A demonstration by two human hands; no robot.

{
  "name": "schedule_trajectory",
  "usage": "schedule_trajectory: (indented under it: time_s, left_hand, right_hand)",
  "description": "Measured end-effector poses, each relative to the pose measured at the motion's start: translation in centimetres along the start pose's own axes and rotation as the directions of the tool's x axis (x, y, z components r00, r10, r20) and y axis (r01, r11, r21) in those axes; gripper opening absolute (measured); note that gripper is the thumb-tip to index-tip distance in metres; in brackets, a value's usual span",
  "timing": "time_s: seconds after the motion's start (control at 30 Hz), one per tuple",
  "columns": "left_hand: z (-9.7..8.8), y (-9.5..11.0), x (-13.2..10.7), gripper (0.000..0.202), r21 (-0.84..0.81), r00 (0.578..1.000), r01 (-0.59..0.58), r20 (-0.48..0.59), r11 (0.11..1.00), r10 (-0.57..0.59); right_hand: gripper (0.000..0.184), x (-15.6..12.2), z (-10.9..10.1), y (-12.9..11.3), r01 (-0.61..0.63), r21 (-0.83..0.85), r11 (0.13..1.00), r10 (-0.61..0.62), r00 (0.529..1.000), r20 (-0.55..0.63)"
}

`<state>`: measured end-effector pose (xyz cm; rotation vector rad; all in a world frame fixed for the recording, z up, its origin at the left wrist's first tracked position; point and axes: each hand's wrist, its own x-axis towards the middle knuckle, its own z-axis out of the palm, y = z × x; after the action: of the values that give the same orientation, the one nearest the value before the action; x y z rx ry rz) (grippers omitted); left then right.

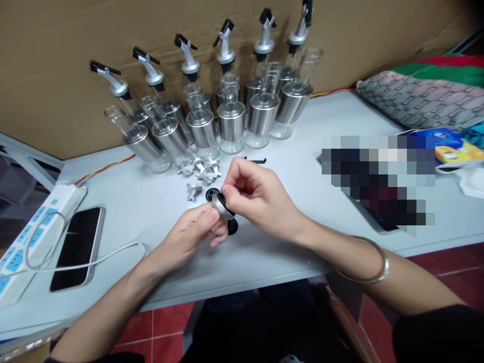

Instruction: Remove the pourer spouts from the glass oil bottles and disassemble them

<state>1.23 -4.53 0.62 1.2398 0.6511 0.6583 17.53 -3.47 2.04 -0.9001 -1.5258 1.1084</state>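
Between my two hands is a silver pourer cap (223, 206) with a black part at its upper side. My left hand (200, 224) grips the cap from the left. My right hand (260, 199) pinches the black part from the right, its fingertips partly hidden. Just behind the cap lies a black round stopper (213, 194), and another black stopper (232, 227) shows under my hands. Several loose silver pourer caps (204, 171) lie beyond my left hand. A thin black lever (257, 161) rests behind my right hand.
Open glass bottles with steel sleeves (231, 121) stand in a row, before more bottles fitted with pourers (226, 43). Left are a power strip (34, 242), a phone (77, 247) and a white cable (113, 256). A patterned cloth (419, 98) lies far right.
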Motion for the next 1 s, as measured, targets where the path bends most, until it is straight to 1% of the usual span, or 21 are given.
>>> schedule_trajectory:
  time_s: [0.07,0.13,0.2,0.27,0.3,0.33,0.37,0.43,0.47,0.5,0.53,0.57,0.63,0.7,0.73,0.83,1.0]
  left_hand:
    - [-0.3,0.1,-0.2,0.039,0.173,0.999,-0.029,-0.019,0.985,0.033]
    - [-0.6,0.4,-0.3,0.04,0.401,0.997,-0.053,-0.033,0.915,0.072]
    - [-0.7,0.8,-0.2,0.04,0.598,0.99,-0.1,-0.019,0.796,0.138]
    - [-0.8,1.0,-0.1,0.036,0.739,0.976,-0.157,0.015,0.655,0.216]
    - [-0.9,1.1,0.0,0.034,0.799,0.965,-0.187,0.039,0.571,0.261]
    - [-1.0,1.1,0.1,0.031,0.855,0.948,-0.22,0.074,0.469,0.311]
    - [-1.1,1.1,0.2,0.029,0.904,0.924,-0.254,0.121,0.344,0.363]
    - [-1.4,1.0,0.3,0.027,0.954,0.858,-0.296,0.241,0.052,0.453]
    - [-1.5,0.9,0.4,0.028,0.952,0.825,-0.296,0.298,-0.082,0.48]
    - [-1.7,0.9,0.5,0.029,0.939,0.8,-0.284,0.342,-0.192,0.492]
    - [-1.7,0.8,0.5,0.03,0.925,0.785,-0.269,0.373,-0.27,0.494]
    - [-1.8,0.7,0.6,0.03,0.913,0.78,-0.252,0.388,-0.32,0.492]
    - [-1.9,0.6,0.6,0.029,0.903,0.783,-0.222,0.39,-0.367,0.485]
    - [-1.9,0.4,0.7,0.028,0.902,0.783,-0.188,0.376,-0.388,0.495]
    - [-2.0,0.3,0.8,0.027,0.902,0.778,-0.173,0.371,-0.396,0.506]
    - [-2.3,0.0,1.0,0.024,0.9,0.752,-0.144,0.37,-0.412,0.545]
    - [-3.0,0.0,1.2,0.015,0.893,0.693,-0.117,0.387,-0.436,0.608]
  right_hand:
    - [0.013,0.0,0.0,0.0,-0.014,-0.005,1.0,0.014,1.0,-0.005]
    - [0.013,-0.1,-0.1,0.1,-0.034,-0.002,0.999,0.034,0.999,-0.004]
    - [0.014,-0.1,-0.1,0.2,-0.052,0.006,0.999,0.052,0.999,0.0]
    - [0.014,-0.1,-0.1,0.4,-0.069,0.021,0.997,0.07,0.998,-0.001]
    - [0.014,-0.1,-0.1,0.5,-0.08,0.033,0.996,0.08,0.997,-0.003]
    - [0.016,-0.1,-0.1,0.5,-0.093,0.046,0.995,0.093,0.996,-0.004]
    - [0.018,-0.1,-0.1,0.6,-0.107,0.058,0.992,0.108,0.994,-0.004]
    - [0.022,0.1,-0.2,0.8,-0.147,0.079,0.986,0.147,0.989,0.004]
    - [0.022,0.2,-0.3,0.9,-0.178,0.081,0.981,0.178,0.984,0.012]
    - [0.021,0.4,-0.4,0.9,-0.221,0.075,0.972,0.22,0.975,0.027]
    - [0.021,0.6,-0.6,1.0,-0.277,0.066,0.959,0.274,0.96,0.047]
    - [0.019,0.8,-0.8,1.0,-0.34,0.057,0.939,0.336,0.939,0.071]
    - [0.017,1.2,-1.1,1.1,-0.46,0.051,0.887,0.451,0.884,0.124]
    - [0.014,1.4,-1.2,1.0,-0.534,0.06,0.843,0.52,0.84,0.156]
    - [0.013,1.5,-1.2,1.0,-0.549,0.065,0.833,0.535,0.83,0.157]
    - [0.013,1.5,-1.2,0.8,-0.557,0.064,0.828,0.547,0.827,0.13]
    - [0.01,1.5,-1.2,0.4,-0.592,0.078,0.802,0.578,0.803,0.145]
